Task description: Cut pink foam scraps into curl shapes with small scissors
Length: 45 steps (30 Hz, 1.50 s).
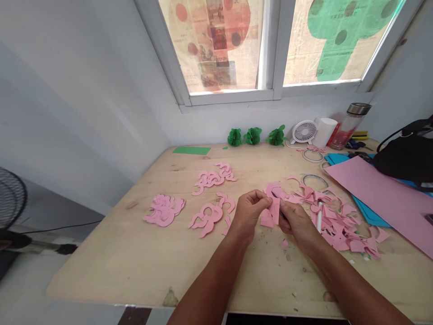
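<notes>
Over the right half of the table, my left hand (252, 210) pinches a piece of pink paper (274, 210) between thumb and fingers. Close against the paper's right edge, my right hand (299, 221) is closed around dark-handled scissors (283, 216), mostly hidden by the fingers. Just beyond both hands lies a curved pink paper piece (272, 187). To the left of my left hand are curved pink cut-outs (208, 216), another cluster of pink cut-outs (214, 177) farther back, and a stacked pile of pink shapes (164, 210).
Pink paper scraps (341, 225) heap beside my right forearm, with a white stick-like item (319, 217) among them. Pink sheets (382, 194), blue sheets (370, 210) and a black bag (406, 149) occupy the right. Green paper ornaments (253, 136), a small fan (304, 132) and a bottle (350, 126) stand behind.
</notes>
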### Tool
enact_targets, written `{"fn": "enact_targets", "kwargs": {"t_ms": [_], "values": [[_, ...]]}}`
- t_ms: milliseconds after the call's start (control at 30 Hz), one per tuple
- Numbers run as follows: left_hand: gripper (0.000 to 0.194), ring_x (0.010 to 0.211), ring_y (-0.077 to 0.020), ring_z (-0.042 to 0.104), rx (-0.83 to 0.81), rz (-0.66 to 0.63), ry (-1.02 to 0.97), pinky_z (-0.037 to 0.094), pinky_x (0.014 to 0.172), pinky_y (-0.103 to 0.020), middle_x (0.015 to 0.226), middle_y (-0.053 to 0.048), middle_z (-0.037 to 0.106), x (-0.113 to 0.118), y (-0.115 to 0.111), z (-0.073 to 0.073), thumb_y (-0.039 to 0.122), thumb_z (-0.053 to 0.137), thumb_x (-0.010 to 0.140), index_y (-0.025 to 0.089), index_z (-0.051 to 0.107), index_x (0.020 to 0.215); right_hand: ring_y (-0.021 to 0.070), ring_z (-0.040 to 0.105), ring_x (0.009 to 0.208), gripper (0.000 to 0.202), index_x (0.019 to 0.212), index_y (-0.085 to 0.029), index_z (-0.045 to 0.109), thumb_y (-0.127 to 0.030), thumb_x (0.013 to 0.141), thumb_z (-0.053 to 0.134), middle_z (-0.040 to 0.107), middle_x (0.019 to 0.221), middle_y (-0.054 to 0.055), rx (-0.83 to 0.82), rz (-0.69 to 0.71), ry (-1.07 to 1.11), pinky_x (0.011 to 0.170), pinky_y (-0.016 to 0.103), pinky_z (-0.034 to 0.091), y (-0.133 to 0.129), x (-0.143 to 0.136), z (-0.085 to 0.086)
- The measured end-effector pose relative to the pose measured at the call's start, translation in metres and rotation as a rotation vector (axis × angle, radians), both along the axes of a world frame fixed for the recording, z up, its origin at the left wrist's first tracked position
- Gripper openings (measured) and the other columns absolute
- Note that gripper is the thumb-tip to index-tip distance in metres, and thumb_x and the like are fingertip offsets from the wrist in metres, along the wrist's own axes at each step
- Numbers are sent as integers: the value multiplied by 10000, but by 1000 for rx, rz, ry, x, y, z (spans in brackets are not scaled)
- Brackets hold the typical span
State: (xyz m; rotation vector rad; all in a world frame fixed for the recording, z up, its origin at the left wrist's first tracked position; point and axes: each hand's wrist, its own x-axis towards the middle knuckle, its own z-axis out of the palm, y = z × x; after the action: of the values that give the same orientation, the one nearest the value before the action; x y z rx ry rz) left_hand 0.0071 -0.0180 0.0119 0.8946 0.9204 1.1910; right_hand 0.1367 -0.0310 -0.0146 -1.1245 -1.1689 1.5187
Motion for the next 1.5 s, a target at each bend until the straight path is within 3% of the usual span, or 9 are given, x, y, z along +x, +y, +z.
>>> {"fn": "enact_targets", "kwargs": {"t_ms": [600,1000,1500], "values": [[162,569,-109,504,20,-43,-24,398,662,-267,550,1,536,5,-4,2,195,623,665,144,530,543,65,152,403,375,608,-180,467,-504,797,482,251,459,-73,1,-11,-16,401,231,100,-1,1,0],[159,558,-104,509,8,-114,-18,382,640,-254,548,8,545,-5,0,4,207,650,633,141,539,540,63,136,408,411,576,-190,384,-529,790,478,217,452,-82,-1,62,-27,413,238,81,0,4,2],[182,545,-101,514,2,-118,-43,395,651,-263,534,16,539,-2,-2,6,198,645,645,144,514,532,64,162,414,404,593,-184,426,-529,798,469,238,468,-74,-1,1,-70,410,225,113,-2,0,3]]}}
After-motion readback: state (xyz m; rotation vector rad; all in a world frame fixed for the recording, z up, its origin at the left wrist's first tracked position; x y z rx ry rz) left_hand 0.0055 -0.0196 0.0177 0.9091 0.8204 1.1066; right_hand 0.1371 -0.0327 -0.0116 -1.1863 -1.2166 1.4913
